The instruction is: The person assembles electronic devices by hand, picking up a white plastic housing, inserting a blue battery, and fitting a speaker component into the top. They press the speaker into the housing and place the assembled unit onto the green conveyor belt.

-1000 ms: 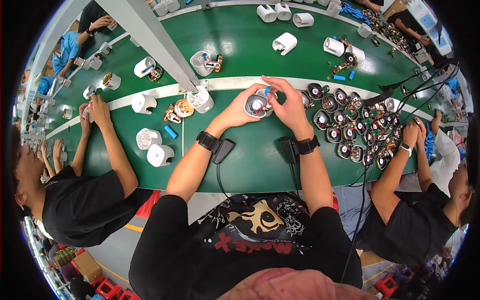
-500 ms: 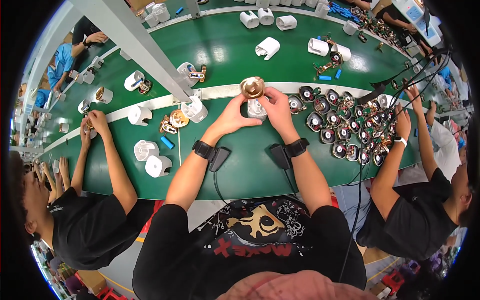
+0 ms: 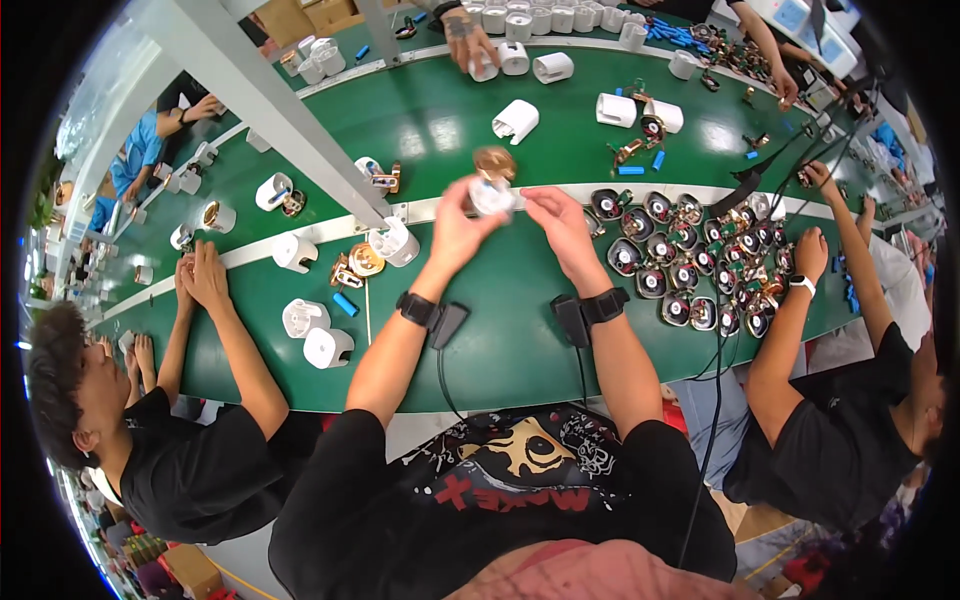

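My left hand (image 3: pixel 457 228) is closed round a white plastic housing (image 3: pixel 490 198), blurred by motion, above the white strip across the green table. A gold dome-shaped part (image 3: pixel 494 162) sits at the far end of this housing. Just right of it is my right hand (image 3: pixel 562 228), its fingertips pinched together at the housing's edge. What lies between those fingertips is too small and smeared to make out. To the left of my hands stands another white housing (image 3: pixel 394 242), beside a gold round part (image 3: pixel 366 259) and a blue battery cell (image 3: pixel 345 304).
Many speaker units (image 3: pixel 690 262) lie in a cluster to the right. A grey metal post (image 3: pixel 300 120) rises at the left. White shells (image 3: pixel 516 121) stand farther back, where another person's hand (image 3: pixel 467 40) reaches in. Co-workers sit on both sides; black cables (image 3: pixel 714 400) hang at the right.
The housing has tipped and moved slightly left, showing its hollow white side. My right hand has drawn back from the gold dome to the housing's edge. A person's hand has appeared at the far shells.
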A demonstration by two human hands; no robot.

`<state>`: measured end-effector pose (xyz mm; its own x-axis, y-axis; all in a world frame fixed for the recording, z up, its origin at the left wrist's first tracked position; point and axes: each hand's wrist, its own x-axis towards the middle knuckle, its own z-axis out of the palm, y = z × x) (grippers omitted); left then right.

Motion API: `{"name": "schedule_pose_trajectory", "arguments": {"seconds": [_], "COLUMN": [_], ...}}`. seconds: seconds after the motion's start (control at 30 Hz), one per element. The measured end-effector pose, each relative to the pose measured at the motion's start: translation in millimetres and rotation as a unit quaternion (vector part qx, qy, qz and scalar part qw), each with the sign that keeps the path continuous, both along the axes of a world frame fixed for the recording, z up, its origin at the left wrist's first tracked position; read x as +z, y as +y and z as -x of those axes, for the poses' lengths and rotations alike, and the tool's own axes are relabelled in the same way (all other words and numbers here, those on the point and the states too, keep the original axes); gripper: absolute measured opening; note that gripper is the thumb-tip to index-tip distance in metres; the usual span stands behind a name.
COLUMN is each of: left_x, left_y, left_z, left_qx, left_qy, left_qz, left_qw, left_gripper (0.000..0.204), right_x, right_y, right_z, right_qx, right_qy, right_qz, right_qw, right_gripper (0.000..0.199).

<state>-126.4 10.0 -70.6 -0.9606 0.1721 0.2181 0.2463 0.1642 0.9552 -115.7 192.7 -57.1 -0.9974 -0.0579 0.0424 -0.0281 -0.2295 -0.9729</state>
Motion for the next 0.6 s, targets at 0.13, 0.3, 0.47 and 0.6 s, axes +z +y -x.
{"name": "schedule_pose_trajectory", "arguments": {"seconds": [0.13, 0.3, 0.47, 0.6], "left_x": [-4, -27, -21, 1], "left_y": [-16, -7, 5, 11], "left_z": [43, 48, 15, 8], "left_qx": [0.228, 0.374, 0.354, 0.262], "left_qy": [0.026, 0.123, 0.173, 0.237], "left_qz": [0.017, 0.079, 0.093, 0.005], "left_qw": [0.973, 0.916, 0.914, 0.935], "left_gripper": [0.067, 0.073, 0.08, 0.08], "right_x": [21, 35, 26, 52], "right_y": [9, -8, -18, -35], "right_z": [28, 123, 158, 136], "right_qx": [-0.041, -0.128, -0.047, -0.033], "right_qy": [0.056, 0.313, 0.389, 0.246], "right_qz": [-0.108, -0.584, -0.737, -0.785], "right_qw": [0.992, 0.738, 0.55, 0.568], "right_gripper": [0.025, 0.047, 0.057, 0.06]}}
